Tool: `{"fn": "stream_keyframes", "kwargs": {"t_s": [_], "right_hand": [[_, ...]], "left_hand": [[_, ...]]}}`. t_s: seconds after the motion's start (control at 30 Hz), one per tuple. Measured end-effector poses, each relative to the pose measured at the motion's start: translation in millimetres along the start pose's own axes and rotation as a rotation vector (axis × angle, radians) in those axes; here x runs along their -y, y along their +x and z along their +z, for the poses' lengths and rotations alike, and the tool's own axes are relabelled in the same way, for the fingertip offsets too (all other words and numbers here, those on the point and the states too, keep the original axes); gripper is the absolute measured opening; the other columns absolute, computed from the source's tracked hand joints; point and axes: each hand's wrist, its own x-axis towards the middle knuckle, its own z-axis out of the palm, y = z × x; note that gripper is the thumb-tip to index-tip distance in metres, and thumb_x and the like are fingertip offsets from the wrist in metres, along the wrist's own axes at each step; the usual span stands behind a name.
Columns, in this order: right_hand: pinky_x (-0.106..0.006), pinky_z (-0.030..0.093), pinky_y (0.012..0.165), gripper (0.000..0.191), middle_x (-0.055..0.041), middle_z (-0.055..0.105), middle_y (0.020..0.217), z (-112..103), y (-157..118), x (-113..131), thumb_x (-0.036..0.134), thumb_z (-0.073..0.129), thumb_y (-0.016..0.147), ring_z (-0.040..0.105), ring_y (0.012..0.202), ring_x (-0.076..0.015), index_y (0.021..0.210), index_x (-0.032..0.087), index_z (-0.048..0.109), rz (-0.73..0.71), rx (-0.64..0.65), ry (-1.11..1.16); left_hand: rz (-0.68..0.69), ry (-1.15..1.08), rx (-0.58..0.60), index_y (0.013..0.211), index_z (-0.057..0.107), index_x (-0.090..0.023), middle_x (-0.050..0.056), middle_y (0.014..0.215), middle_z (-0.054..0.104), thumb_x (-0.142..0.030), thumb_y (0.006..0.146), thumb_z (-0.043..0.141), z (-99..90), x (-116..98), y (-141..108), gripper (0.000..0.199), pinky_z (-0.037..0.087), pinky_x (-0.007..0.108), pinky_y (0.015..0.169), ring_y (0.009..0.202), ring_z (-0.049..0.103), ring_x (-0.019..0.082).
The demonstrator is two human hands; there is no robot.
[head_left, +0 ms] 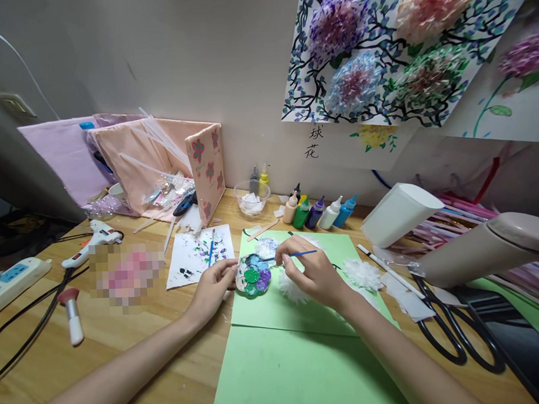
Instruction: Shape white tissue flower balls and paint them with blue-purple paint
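Observation:
My left hand (217,286) pinches the left rim of a small flower-shaped paint palette (253,275), whose wells hold green, blue, purple and pale paint. My right hand (308,271) grips a thin blue paintbrush (304,253), its tip over the palette's upper blue well. Both are above a light green sheet (273,311). On that sheet lie white ruffled paper flowers; one flower (266,247) behind the palette carries bluish-purple dabs. Another flower (294,286) is partly hidden under my right hand, and a third white flower (361,273) lies to its right.
Paint bottles (316,212) line the back near a clear bowl (251,198). Left are a paint-dabbed paper (179,270) with a second brush (211,248), a glue gun (92,243) and a makeup brush (74,321). Right are black-handled scissors (455,331), a white cup (400,214) and a tumbler (483,250).

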Motion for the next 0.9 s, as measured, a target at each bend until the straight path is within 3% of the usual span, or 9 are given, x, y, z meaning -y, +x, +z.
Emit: {"fn": "stream_keyframes", "kwargs": {"t_s": [0.9], "right_hand": [[-0.028,0.039,0.069,0.015,-0.0031,0.057,0.079,2.4,0.9,-3.3,0.015,0.037,0.086,0.051,0.076,-0.0158,0.084,0.02,0.052,0.049,0.056,0.015]], "left_hand": [[0.002,-0.012,0.009,0.1,0.059,-0.015,0.005,0.086,0.065,-0.043,0.075,0.056,1.7,-4.2,-1.7,0.038,0.05,0.027,0.067,0.073,0.061,0.016]]}}
